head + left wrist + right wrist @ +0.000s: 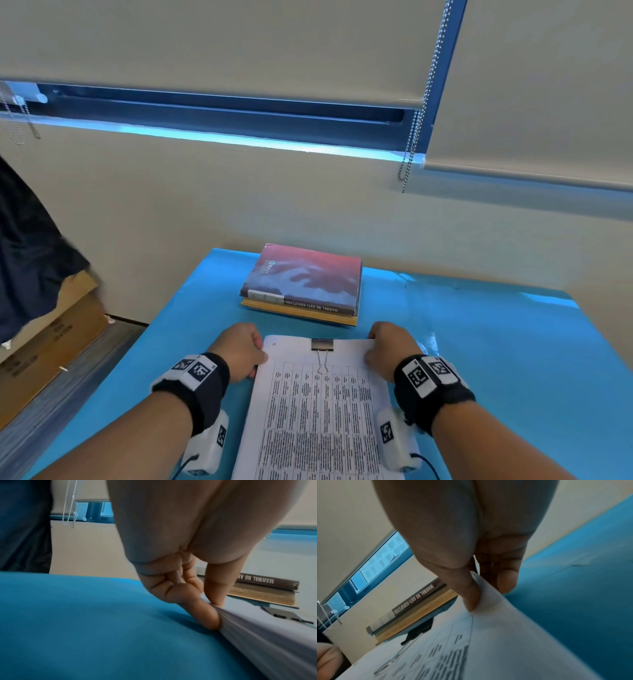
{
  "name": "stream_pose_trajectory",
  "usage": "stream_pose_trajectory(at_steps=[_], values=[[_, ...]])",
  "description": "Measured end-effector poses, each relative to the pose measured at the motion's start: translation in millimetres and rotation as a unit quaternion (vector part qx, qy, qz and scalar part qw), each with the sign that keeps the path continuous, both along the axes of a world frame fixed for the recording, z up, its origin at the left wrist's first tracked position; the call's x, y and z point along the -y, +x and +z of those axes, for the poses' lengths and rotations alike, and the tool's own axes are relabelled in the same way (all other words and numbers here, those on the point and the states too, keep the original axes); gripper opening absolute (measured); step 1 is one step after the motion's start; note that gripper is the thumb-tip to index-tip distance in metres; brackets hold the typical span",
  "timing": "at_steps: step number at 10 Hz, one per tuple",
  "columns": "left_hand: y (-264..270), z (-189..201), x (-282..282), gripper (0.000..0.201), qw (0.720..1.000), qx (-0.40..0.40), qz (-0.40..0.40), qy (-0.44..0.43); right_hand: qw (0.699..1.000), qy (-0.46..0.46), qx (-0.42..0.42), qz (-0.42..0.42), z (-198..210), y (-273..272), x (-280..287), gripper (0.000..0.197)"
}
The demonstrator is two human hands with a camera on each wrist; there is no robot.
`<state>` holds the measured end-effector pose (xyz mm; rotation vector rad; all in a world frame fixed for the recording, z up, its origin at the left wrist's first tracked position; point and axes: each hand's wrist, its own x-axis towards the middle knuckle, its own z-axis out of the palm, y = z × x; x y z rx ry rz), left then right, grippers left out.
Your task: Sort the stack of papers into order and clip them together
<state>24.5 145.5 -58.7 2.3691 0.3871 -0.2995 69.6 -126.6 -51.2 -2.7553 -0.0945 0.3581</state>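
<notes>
We see a stack of papers (318,411) held in a binder clip (322,344) at twelve o'clock. Our left hand (239,353) pinches its ten o'clock corner, our right hand (390,349) the two o'clock corner.

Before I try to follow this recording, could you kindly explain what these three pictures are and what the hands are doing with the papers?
There is no machine here: a person works with bare hands and wears three cameras. The large picture comes from the head, looking down; the other two look along each wrist at the fingers.

On the blue table lies a stack of papers, fastened at its far edge by a black binder clip. Beyond it lie two stacked books.

The left hand pinches the stack's far left corner, thumb above and a finger at its edge, as the left wrist view shows. The right hand has the same grip on the far right corner.
</notes>
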Motion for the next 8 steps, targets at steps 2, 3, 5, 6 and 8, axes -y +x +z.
stream_pose_trajectory(at_steps=[2,3,5,6,8], values=[[29.2,6.0,6.1,0.018,0.994,0.000,-0.027,0.107,0.999,-0.011,0.013,-0.031,-2.6,25.2,-8.4,0.014],[34.9,5.7,6.3,0.018,0.994,-0.010,-0.028,0.108,0.999,-0.020,0.018,-0.036,-2.7,30.6,-8.6,0.007],[34.5,8.1,6.5,0.010,0.990,-0.022,-0.035,0.138,0.996,-0.036,0.029,-0.072,-2.7,27.5,-8.1,0.027],[30.5,13.0,7.2,0.017,0.986,-0.017,-0.036,0.163,0.997,-0.035,0.022,-0.069,0.7,21.4,-6.6,0.026],[-19.0,23.6,13.3,0.023,0.991,0.025,-0.091,0.098,0.999,-0.009,0.022,-0.022,13.6,-17.6,6.6,0.033]])
